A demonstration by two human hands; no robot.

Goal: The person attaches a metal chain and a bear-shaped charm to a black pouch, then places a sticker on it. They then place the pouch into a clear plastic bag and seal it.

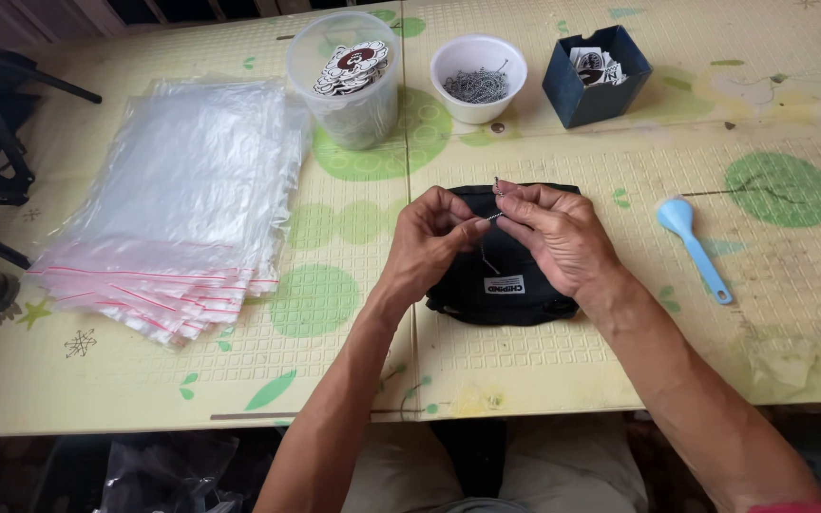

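Observation:
A folded black garment (505, 285) with a small white label lies on the table in front of me. Above it, my left hand (429, 242) and my right hand (553, 233) meet, fingertips pinched together on a small metal safety pin (493, 218). A thin dark string hangs from the pin down over the garment. Both hands hover just over the garment's upper half.
A stack of clear zip bags (182, 199) lies at the left. At the back stand a clear tub of round tags (346, 81), a white bowl of pins (478, 78) and a dark blue box of tags (596, 74). A light blue scoop (691, 237) lies at the right.

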